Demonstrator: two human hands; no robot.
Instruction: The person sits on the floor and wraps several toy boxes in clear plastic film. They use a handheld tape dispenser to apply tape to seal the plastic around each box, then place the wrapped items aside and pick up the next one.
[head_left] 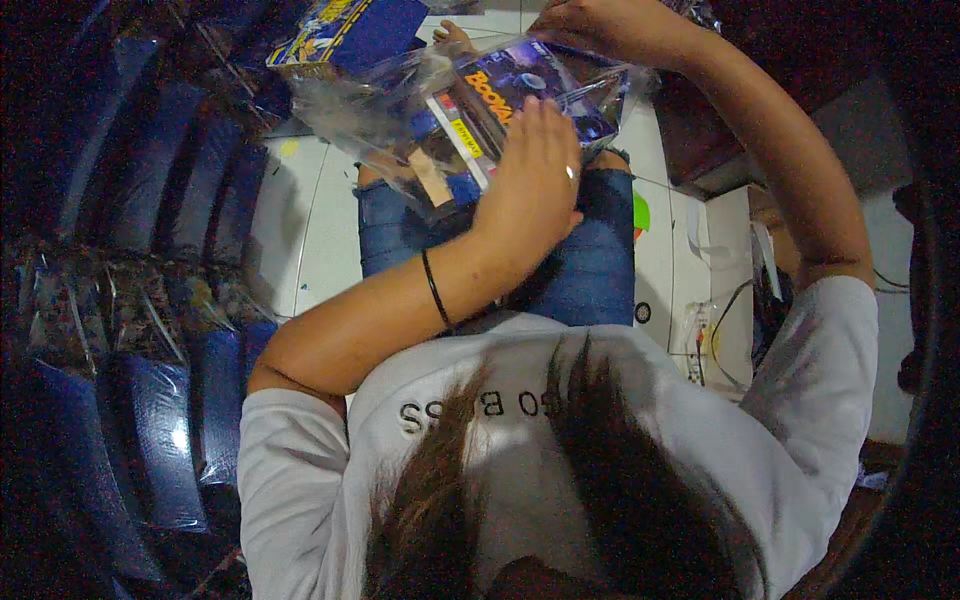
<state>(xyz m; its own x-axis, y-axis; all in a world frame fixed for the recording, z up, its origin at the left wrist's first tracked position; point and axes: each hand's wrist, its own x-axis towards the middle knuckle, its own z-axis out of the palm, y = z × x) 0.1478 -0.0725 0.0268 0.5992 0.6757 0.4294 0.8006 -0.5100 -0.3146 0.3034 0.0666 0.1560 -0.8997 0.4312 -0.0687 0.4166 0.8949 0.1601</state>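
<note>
A printed purple-blue box [530, 72] with orange lettering and a white side strip rests across my lap, loosely covered by clear plastic wrap [365, 105]. My left hand [535, 170] lies flat on the near part of the box, its fingers stretched out. It wears a ring, and a black band circles the wrist. Beyond the box, my right hand [625, 30] is bent over the far edge of the plastic and seems to grip it; the top of the picture cuts off part of this hand. A tan strip [430, 178] shows at the box's left end.
Stacks of dark blue plastic-wrapped packs [160, 430] fill the left side. Another blue and yellow box [350, 35] lies at the far left, near part of a foot [455, 37]. White floor tiles [290, 210] surround my legs. A white box [730, 215] and cables stand at right.
</note>
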